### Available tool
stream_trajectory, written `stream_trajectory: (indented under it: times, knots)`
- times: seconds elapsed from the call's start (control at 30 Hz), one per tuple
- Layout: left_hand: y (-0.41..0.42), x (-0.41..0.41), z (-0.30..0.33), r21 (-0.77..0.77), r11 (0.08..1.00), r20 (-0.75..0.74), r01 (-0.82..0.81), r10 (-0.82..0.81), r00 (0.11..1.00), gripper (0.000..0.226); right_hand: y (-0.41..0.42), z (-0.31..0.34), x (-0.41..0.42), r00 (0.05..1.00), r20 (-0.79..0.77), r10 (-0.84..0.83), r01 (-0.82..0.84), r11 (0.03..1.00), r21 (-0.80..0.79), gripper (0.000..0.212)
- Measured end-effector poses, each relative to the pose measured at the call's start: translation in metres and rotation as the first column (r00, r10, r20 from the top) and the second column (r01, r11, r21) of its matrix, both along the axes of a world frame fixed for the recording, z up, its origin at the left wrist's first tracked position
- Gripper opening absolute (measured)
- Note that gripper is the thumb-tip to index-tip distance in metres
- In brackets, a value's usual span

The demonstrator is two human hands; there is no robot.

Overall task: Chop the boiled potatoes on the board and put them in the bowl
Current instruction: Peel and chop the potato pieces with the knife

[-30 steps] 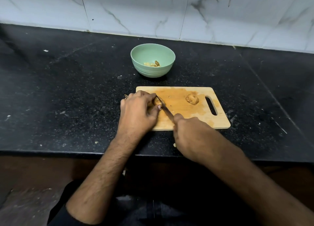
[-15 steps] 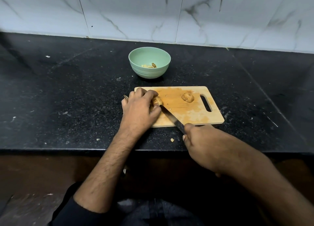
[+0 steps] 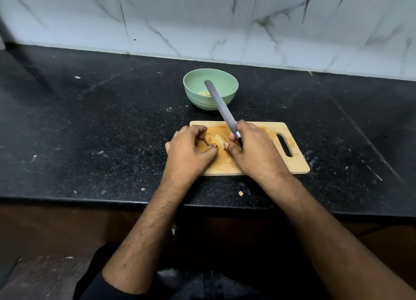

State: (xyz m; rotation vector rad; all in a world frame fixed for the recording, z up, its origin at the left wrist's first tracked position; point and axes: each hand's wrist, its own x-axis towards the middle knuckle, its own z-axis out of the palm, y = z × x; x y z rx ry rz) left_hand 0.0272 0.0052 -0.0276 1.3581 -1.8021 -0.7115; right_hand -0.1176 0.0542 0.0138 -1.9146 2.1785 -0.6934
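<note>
A wooden cutting board (image 3: 295, 162) with a handle slot lies on the black counter. Cut potato pieces (image 3: 212, 140) sit on its left part, between my two hands. My left hand (image 3: 189, 152) curls around the pieces from the left, thumb and fingers touching them. My right hand (image 3: 253, 151) rests on the board and grips a knife (image 3: 219, 104) by its handle; the grey blade points up and away over the green bowl (image 3: 227, 83). The bowl stands behind the board and holds a few potato bits (image 3: 205, 93). The second potato is hidden by my right hand.
The black speckled counter (image 3: 112, 130) runs to a white marble-tiled wall (image 3: 202, 18) behind. Small potato crumbs (image 3: 240, 193) lie near the counter's front edge. Scattered white specks dot the counter on both sides.
My right hand moved forward from the counter's edge onto the board, swinging the knife blade up to point over the bowl. The potato now lies in separate pieces. My left hand stays beside them.
</note>
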Motion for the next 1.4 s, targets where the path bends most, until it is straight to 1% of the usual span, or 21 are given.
stream_trajectory:
  times: [0.07, 0.1, 0.23, 0.3, 0.37, 0.47, 0.57, 0.67, 0.77, 0.9, 1.03, 1.1, 1.17, 1.2, 1.27, 1.33, 1.4]
  knots:
    - [0.0, 0.002, -0.001, 0.018, 1.0, -0.051, 0.001, -0.001, 0.999, 0.046, -0.009, -0.002, 0.002, 0.999, 0.051, -0.006, 0.005, 1.0, 0.002, 0.024]
    - [-0.001, 0.002, -0.002, 0.009, 1.0, -0.052, 0.008, -0.007, 0.999, 0.042, -0.012, -0.003, 0.003, 0.998, 0.06, -0.008, 0.007, 1.0, 0.01, 0.026]
    - [-0.007, 0.001, -0.009, -0.051, 0.998, 0.064, 0.042, -0.039, 0.997, 0.031, -0.017, -0.006, 0.005, 0.999, 0.037, -0.031, 0.031, 0.999, -0.012, 0.023]
    - [-0.007, -0.001, -0.009, -0.053, 0.997, 0.1, 0.056, -0.05, 0.994, 0.031, -0.015, -0.005, -0.002, 0.997, 0.037, -0.073, 0.075, 0.996, -0.041, 0.023]
    - [-0.007, -0.001, -0.007, -0.051, 0.996, 0.121, 0.074, -0.067, 0.99, 0.032, -0.011, -0.003, -0.015, 0.989, 0.019, -0.15, 0.151, 0.987, -0.057, 0.023]
    - [-0.008, -0.002, -0.006, -0.063, 0.993, 0.154, 0.095, -0.084, 0.985, 0.034, -0.008, 0.002, -0.035, 0.976, 0.004, -0.219, 0.219, 0.975, -0.035, 0.021]
    - [-0.008, -0.004, -0.006, -0.08, 0.992, 0.19, 0.1, -0.083, 0.978, 0.035, -0.007, 0.001, -0.039, 0.983, -0.012, -0.184, 0.184, 0.983, 0.004, 0.022]
    - [-0.009, -0.006, -0.006, -0.083, 0.992, 0.208, 0.099, -0.08, 0.975, 0.037, -0.006, 0.0, -0.032, 0.992, -0.042, -0.117, 0.114, 0.991, -0.068, 0.023]
    - [-0.009, -0.006, -0.008, -0.096, 0.99, 0.235, 0.107, -0.082, 0.969, 0.041, -0.002, 0.003, -0.021, 0.999, 0.008, -0.054, 0.054, 0.993, -0.104, 0.02]
    - [-0.009, -0.007, -0.009, -0.1, 0.987, 0.296, 0.13, -0.095, 0.951, 0.045, 0.011, 0.002, -0.013, 0.994, 0.113, 0.005, -0.006, 1.0, 0.008, 0.024]
    - [-0.008, -0.009, -0.011, -0.112, 0.981, 0.349, 0.16, -0.112, 0.93, 0.052, 0.022, 0.001, -0.015, 0.991, 0.134, -0.018, -0.002, 0.99, 0.143, 0.026]
    - [-0.009, -0.008, -0.011, -0.098, 0.984, 0.334, 0.15, -0.109, 0.936, 0.065, 0.025, 0.001, -0.017, 0.989, 0.144, -0.019, -0.007, 0.984, 0.177, 0.026]
    - [-0.009, -0.006, -0.01, -0.074, 0.99, 0.264, 0.123, -0.1, 0.959, 0.075, 0.028, 0.002, -0.018, 0.991, 0.133, -0.003, -0.026, 0.977, 0.213, 0.023]
    - [-0.01, -0.005, -0.01, -0.065, 0.992, 0.217, 0.111, -0.094, 0.972, 0.073, 0.03, 0.003, -0.017, 0.991, 0.136, 0.006, -0.038, 0.971, 0.237, 0.022]
    - [-0.011, -0.003, -0.01, -0.068, 0.993, 0.149, 0.097, -0.086, 0.985, 0.059, 0.034, 0.006, -0.015, 0.984, 0.179, 0.004, -0.056, 0.957, 0.285, 0.021]
    - [-0.011, -0.003, -0.01, -0.074, 0.994, 0.118, 0.081, -0.072, 0.99, 0.046, 0.037, 0.007, -0.013, 0.975, 0.222, -0.019, -0.052, 0.949, 0.31, 0.016]
    - [-0.011, -0.003, -0.009, -0.067, 0.995, 0.097, 0.07, -0.063, 0.993, 0.04, 0.039, 0.009, -0.01, 0.975, 0.222, -0.033, -0.038, 0.95, 0.311, 0.012]
